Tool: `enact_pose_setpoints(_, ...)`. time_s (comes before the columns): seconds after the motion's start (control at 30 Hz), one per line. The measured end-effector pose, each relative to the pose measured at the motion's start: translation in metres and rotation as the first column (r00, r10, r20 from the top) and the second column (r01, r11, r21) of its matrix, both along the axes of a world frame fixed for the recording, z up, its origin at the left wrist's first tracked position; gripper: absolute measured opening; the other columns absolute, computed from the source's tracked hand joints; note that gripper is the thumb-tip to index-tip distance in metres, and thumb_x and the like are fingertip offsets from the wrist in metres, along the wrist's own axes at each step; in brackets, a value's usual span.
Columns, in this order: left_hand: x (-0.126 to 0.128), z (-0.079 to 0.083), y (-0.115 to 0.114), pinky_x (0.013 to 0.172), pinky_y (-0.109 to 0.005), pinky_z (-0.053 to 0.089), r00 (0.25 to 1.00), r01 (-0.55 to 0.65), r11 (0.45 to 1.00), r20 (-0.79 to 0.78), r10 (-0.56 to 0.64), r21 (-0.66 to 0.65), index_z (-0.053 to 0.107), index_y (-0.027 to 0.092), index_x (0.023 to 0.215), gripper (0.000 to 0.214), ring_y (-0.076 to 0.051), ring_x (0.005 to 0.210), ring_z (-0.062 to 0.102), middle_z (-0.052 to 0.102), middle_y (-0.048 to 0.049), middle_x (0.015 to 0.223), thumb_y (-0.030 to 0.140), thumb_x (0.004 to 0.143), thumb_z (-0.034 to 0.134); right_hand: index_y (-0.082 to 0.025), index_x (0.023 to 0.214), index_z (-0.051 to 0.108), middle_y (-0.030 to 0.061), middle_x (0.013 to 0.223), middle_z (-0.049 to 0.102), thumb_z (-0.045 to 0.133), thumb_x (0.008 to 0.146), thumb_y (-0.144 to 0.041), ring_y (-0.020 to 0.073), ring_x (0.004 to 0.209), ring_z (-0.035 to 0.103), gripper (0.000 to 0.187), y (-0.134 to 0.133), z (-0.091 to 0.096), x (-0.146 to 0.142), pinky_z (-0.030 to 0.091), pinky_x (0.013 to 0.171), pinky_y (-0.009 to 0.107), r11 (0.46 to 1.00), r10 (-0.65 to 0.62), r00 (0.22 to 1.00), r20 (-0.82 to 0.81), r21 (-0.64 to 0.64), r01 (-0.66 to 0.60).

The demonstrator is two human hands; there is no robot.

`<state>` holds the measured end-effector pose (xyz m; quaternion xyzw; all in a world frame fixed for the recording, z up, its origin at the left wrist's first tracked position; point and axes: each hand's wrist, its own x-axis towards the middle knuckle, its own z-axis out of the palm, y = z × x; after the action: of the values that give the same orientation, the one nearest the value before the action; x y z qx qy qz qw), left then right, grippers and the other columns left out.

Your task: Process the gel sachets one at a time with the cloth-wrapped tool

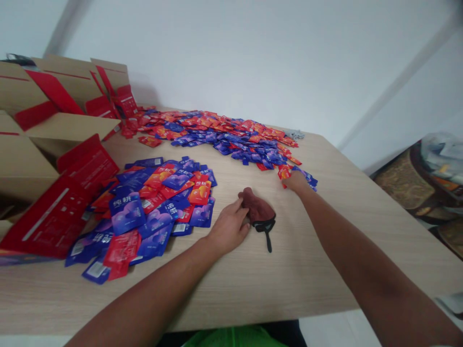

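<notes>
My left hand (230, 226) rests on the table with its fingers closed on the near-left edge of a small brown pouch (257, 206). The pouch is crumpled and has a black band with a short black strap at its lower end. Further off to the right, my right hand (297, 182) has its fingers on a red-orange sachet (284, 172) lying flat on the tabletop. Blue-purple sachets (311, 179) lie just beyond that hand, partly hidden by it. Left of my left hand spreads a loose heap of blue and red sachets (159, 185).
A long bank of red and blue sachets (217, 127) runs along the back of the wooden table (307, 279), near the wall. Open cardboard boxes (72, 123) with red flaps stand at the left. A patterned chair (396, 171) holding plastic bags is beyond the right edge.
</notes>
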<state>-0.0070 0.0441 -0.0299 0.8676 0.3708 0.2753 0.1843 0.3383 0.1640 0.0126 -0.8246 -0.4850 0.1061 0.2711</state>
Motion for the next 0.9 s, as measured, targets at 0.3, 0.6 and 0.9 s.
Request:
enact_pose_setpoints(0.3,-0.001,0.016,0.009,0.069,-0.033,0.057,0.779,-0.059,0.865,0.519,0.352,-0.498,0.065,0.020,0.061,0.063,-0.018,0.057,0.064,0.063,-0.0020,0.056,0.060,0.107,0.048,-0.024,0.110,0.065,0.0029,0.082,0.074,0.077,0.091,-0.059,0.0185,0.062,0.069,0.042,-0.108,-0.003,-0.120,0.053,0.051,0.028,0.877,0.471,0.536,-0.700,0.434,-0.204)
enact_pose_setpoints(0.6,-0.003,0.030,0.012,0.039,-0.023,0.020,0.473,0.122,0.683,0.647,0.598,-0.721,0.048,0.023,0.068,0.062,-0.008,0.038,0.028,0.034,0.0094,0.048,0.079,0.092,0.062,-0.021,0.108,0.068,0.0044,0.089,0.078,0.088,0.085,-0.055,0.0214,0.069,0.077,0.046,-0.150,-0.020,-0.190,0.065,0.062,0.034,0.816,0.575,0.277,-0.770,0.515,-0.264)
enact_pose_setpoints(0.9,0.003,0.020,0.017,0.042,-0.027,0.022,0.465,0.086,0.714,0.662,0.588,-0.694,0.035,0.024,0.052,0.056,-0.008,0.040,0.026,0.030,0.0077,0.043,0.050,0.087,0.071,-0.021,0.107,0.066,0.0045,0.088,0.078,0.089,0.084,-0.056,0.0224,0.070,0.078,0.048,-0.152,-0.021,-0.188,0.067,0.062,0.036,0.832,0.553,0.285,-0.783,0.500,-0.242)
